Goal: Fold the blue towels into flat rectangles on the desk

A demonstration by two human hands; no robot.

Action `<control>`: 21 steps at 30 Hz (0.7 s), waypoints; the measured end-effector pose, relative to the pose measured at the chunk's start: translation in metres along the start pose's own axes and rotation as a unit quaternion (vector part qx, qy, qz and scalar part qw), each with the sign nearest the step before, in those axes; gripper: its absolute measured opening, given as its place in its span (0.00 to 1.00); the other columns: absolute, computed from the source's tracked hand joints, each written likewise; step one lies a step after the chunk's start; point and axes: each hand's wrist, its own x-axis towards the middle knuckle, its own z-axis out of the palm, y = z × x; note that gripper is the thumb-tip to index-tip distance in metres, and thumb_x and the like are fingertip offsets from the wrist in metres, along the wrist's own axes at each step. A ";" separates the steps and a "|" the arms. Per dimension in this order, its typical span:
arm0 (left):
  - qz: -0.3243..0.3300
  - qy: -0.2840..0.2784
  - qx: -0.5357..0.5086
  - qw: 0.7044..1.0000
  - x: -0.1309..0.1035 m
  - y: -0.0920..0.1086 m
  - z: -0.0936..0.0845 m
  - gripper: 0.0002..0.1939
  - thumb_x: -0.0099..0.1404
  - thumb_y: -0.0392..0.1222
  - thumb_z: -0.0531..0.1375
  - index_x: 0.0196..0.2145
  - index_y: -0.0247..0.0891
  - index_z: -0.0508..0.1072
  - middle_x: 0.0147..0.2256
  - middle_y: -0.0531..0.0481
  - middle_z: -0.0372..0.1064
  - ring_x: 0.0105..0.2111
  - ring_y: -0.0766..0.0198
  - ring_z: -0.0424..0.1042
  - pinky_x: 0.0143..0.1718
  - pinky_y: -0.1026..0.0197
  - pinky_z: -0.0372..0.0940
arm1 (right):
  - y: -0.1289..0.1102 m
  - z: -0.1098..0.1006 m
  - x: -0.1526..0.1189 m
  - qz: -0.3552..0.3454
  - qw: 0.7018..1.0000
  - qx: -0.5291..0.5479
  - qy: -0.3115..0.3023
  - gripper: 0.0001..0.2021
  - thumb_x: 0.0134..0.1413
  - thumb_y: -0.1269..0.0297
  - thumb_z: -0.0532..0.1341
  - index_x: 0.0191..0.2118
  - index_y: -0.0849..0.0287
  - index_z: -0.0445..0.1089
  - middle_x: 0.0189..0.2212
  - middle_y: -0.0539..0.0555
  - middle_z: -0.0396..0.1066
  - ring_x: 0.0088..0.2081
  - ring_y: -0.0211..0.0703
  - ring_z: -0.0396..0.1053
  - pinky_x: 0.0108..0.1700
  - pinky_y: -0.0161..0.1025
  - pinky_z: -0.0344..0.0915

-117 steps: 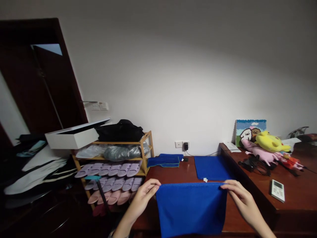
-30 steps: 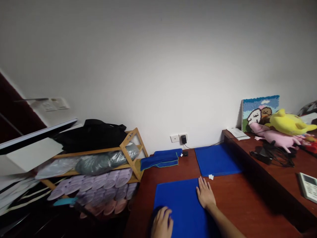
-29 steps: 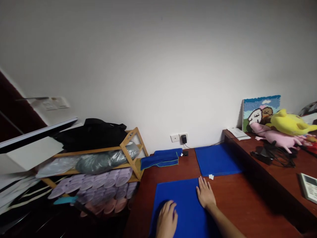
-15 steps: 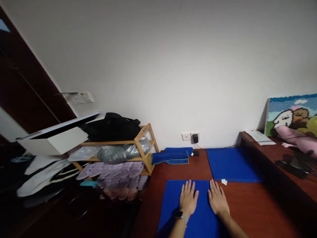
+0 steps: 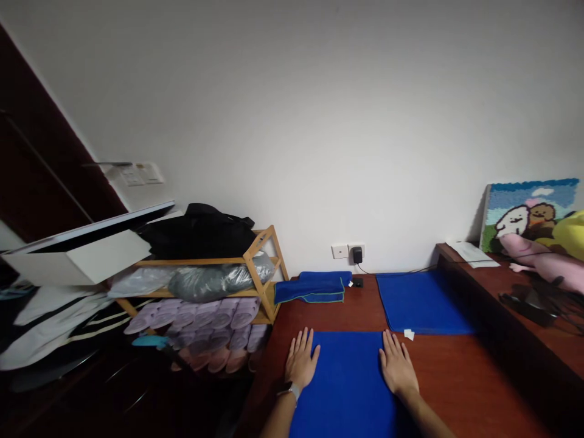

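Flat-palmed, both hands (image 5: 350, 365) press the smooth blue cloth (image 5: 349, 383), each grip apart, unclenched.

head-worn view, facing forward and down

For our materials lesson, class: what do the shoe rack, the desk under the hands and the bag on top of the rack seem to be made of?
Rack: probably wood, smooth and pale, judging by its honey colour.
Desk: wood or wood veneer, reddish-brown with a faint sheen.
Bag: likely fabric, matt black, slumped in soft folds.
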 end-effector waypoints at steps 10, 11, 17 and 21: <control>0.174 0.033 -0.094 0.980 -0.015 0.164 -0.003 0.30 0.78 0.50 0.36 0.74 0.45 0.42 0.74 0.57 0.40 0.73 0.61 0.43 0.73 0.49 0.47 | 0.004 0.009 0.004 -0.015 1.000 -0.006 0.018 0.32 0.68 0.55 0.37 0.74 0.60 0.44 0.75 0.51 0.39 0.75 0.46 0.36 0.74 0.52 0.36; 0.187 0.017 -0.111 0.976 -0.020 0.183 0.001 0.30 0.78 0.51 0.35 0.73 0.47 0.43 0.74 0.58 0.41 0.73 0.61 0.43 0.74 0.50 0.47 | 0.005 0.010 0.004 -0.023 1.000 -0.014 0.013 0.32 0.68 0.56 0.38 0.74 0.59 0.45 0.75 0.51 0.38 0.75 0.47 0.36 0.74 0.53 0.36; 0.169 -0.028 -0.143 0.975 -0.026 0.190 0.018 0.31 0.78 0.55 0.32 0.73 0.46 0.45 0.73 0.55 0.43 0.73 0.60 0.42 0.74 0.49 0.44 | 0.005 0.007 0.001 -0.032 0.998 -0.046 0.000 0.32 0.68 0.56 0.36 0.74 0.60 0.43 0.75 0.51 0.36 0.75 0.46 0.34 0.74 0.51 0.35; 0.111 -0.021 -0.088 0.990 -0.016 0.119 0.013 0.34 0.76 0.59 0.35 0.73 0.44 0.44 0.74 0.50 0.42 0.73 0.56 0.43 0.73 0.45 0.46 | 0.000 0.003 0.001 -0.004 0.999 -0.032 0.002 0.34 0.68 0.53 0.33 0.74 0.63 0.38 0.75 0.51 0.37 0.75 0.45 0.35 0.74 0.50 0.36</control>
